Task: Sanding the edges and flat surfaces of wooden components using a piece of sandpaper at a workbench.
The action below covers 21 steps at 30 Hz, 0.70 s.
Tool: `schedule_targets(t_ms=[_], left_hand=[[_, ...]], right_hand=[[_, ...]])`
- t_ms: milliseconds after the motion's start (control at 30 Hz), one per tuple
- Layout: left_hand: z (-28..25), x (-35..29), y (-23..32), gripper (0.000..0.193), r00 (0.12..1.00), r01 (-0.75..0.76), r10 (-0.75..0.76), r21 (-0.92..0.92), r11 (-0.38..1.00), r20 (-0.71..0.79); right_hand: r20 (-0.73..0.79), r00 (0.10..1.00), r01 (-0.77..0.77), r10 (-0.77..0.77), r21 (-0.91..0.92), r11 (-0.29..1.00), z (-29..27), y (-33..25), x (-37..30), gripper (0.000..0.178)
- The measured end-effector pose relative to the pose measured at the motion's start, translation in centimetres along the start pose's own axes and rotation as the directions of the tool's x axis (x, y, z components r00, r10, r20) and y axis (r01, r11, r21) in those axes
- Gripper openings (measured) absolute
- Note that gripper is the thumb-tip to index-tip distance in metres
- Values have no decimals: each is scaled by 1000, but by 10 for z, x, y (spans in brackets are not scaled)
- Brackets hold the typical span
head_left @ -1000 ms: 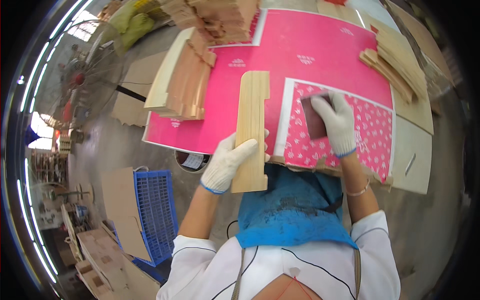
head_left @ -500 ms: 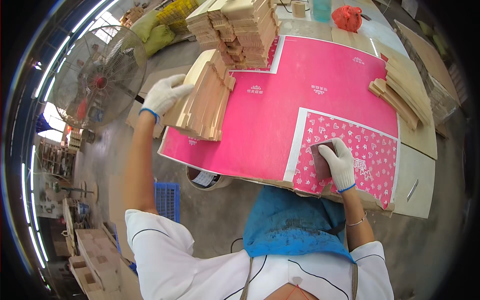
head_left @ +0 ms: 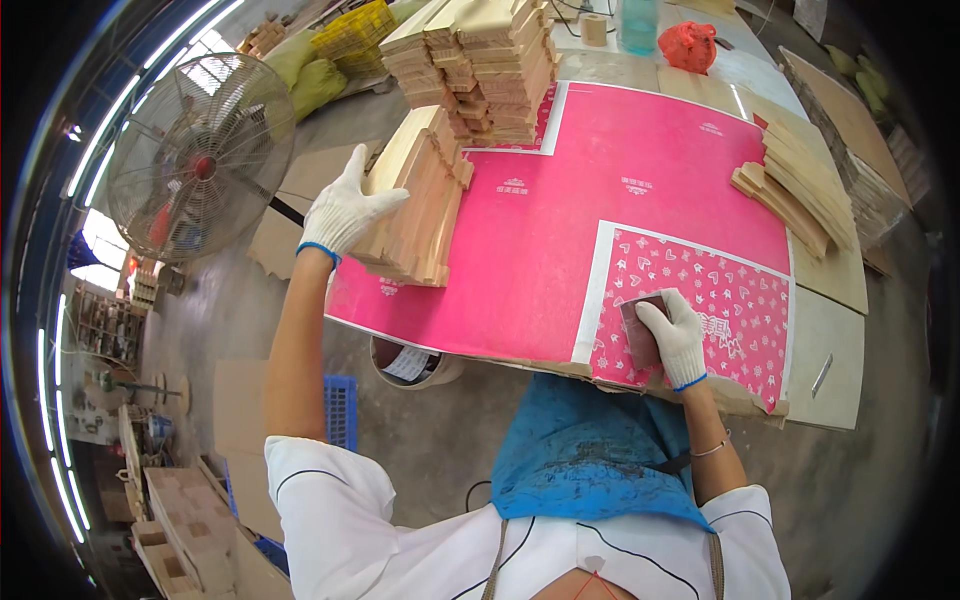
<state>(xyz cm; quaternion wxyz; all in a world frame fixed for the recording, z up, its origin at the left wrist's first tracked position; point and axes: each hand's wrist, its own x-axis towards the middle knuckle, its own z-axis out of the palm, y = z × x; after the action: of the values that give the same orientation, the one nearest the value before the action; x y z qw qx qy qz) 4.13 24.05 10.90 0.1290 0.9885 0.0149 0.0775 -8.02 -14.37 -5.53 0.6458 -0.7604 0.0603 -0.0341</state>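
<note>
My left hand, in a white knit glove with a blue cuff, is at the left side of a low stack of shaped wooden pieces. Its thumb and fingers are spread; part of the hand overlaps the stack, and I cannot tell how firmly it touches. In my gloved right hand is a flat, dark brown piece of sandpaper, pinched between thumb and fingers. That hand rests low over a pink patterned sheet near the table's front edge.
A taller wood stack stands behind the low one. More curved wooden pieces lie at the right on the pink-covered table. A metal tool lies front right. A large fan stands left; a bucket sits below the edge.
My left hand has moved slightly right and down against the low stack, its fingers spreading wider. My right hand keeps the sandpaper in nearly the same place. The view has shifted slightly.
</note>
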Motion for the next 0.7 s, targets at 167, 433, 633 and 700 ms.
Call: schedule_targets(t_ms=[167,433,633,700], left_hand=[[-3,4,1,100,998,48,-50,61,997,29],[-12,6,-18,89,992,-127,127,-33,991,-13],[58,-23,126,80,786,-579,533,-72,812,-315],[90,-14,145,79,826,-556,536,-410,723,-174]], right_hand=[[-14,999,33,-34,-43,999,-4,5,-9,23],[-40,995,93,-92,21,995,-9,-2,-14,30],[-123,990,-46,63,140,989,-66,14,-22,31],[-82,993,-67,89,244,968,-71,8,-13,31]])
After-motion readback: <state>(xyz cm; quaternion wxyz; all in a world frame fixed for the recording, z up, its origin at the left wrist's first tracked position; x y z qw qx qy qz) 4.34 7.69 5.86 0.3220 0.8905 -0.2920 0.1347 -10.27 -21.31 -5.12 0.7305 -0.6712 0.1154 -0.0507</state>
